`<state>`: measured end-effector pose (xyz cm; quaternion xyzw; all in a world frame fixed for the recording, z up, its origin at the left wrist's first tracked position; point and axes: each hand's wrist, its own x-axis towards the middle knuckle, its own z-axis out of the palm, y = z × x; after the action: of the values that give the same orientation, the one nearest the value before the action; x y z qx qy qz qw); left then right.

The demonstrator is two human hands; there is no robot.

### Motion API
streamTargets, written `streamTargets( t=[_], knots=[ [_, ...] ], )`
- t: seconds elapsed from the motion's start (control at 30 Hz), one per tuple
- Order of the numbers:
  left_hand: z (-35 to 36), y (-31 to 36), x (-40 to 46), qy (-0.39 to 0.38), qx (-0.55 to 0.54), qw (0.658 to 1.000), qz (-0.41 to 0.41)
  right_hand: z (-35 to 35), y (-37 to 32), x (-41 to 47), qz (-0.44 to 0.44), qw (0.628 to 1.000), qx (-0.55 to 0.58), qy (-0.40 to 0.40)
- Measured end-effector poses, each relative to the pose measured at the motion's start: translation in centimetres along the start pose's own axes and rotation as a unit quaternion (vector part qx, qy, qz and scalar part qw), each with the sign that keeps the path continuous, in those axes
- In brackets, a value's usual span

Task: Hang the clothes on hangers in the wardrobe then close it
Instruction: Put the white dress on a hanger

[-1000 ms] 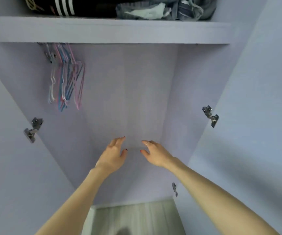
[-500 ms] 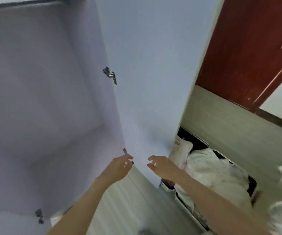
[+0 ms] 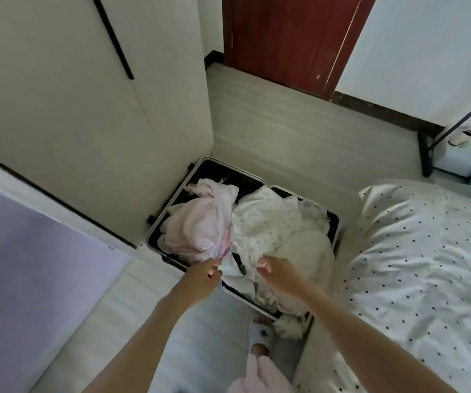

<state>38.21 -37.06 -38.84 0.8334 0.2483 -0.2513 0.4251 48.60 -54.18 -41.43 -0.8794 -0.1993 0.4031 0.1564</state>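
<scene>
An open suitcase lies on the floor against the wardrobe. Its left half holds a crumpled pale pink garment. The right half holds a white garment with small dots over other pale clothes. My left hand reaches down with its fingertips at the lower edge of the pink garment. My right hand has its fingertips on a fold of the white dotted garment. Both hands' fingers look relaxed, with no clear grip. The lilac inner face of the open wardrobe door fills the lower left. No hangers are in view.
A cream wardrobe front with a black strip handle stands behind the suitcase. A bed with a dotted white duvet is close on the right. A red-brown door and a black rack are farther back. My slippered foot stands by the suitcase.
My view swung from the wardrobe interior with its hangers to the right and down to the suitcase. Both hands dropped from mid-air to the clothes.
</scene>
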Motion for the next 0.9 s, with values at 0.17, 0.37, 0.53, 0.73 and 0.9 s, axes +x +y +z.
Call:
streamTargets(
  t=[0.17, 0.37, 0.53, 0.73, 0.9],
  knots=[
    [4.8, 1.4, 10.6, -0.037, -0.007, 0.999, -0.017, -1.0, 8.2, 7.6, 0.048, 0.998, 0.014, -0.027],
    [10.5, -3.3, 23.6, -0.020, 0.097, 0.995, -0.019, 1.8, 15.0, 18.4, 0.062, 0.997, 0.022, -0.037],
    [16.0, -7.3, 34.6, -0.023, 0.258, 0.966, 0.011, 5.7, 19.9, 27.9, 0.073, 0.996, 0.044, -0.027],
    [22.7, -10.3, 44.5, -0.014, 0.381, 0.923, 0.052, 11.2, 25.6, 34.9, 0.111, 0.990, 0.080, -0.044],
    [25.2, -11.2, 48.6, -0.018, 0.321, 0.947, 0.009, 13.0, 28.0, 36.7, 0.141, 0.983, 0.110, -0.037]
  ],
)
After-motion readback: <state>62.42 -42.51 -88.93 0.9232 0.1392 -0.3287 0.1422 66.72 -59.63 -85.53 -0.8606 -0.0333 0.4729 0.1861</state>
